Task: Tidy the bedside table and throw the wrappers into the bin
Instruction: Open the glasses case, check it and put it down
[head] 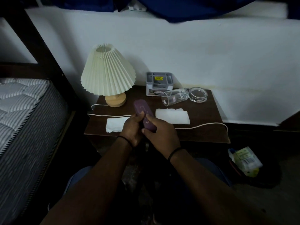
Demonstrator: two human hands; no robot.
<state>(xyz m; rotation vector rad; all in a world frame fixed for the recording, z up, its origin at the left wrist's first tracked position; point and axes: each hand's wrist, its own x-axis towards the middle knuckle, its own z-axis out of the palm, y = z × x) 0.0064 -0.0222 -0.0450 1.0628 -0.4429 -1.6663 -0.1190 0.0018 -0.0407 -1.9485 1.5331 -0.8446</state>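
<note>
Holding a purple case (144,115) above the tabletop (203,132), the left hand (132,129) and right hand (159,134) both grip it; next, probably setting it down neatly, then binning the white wrappers (172,116).

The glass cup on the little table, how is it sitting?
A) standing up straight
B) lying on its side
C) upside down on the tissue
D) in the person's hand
B: the glass cup lies tipped on its side on the bedside table, beside the glass ashtray.
</note>
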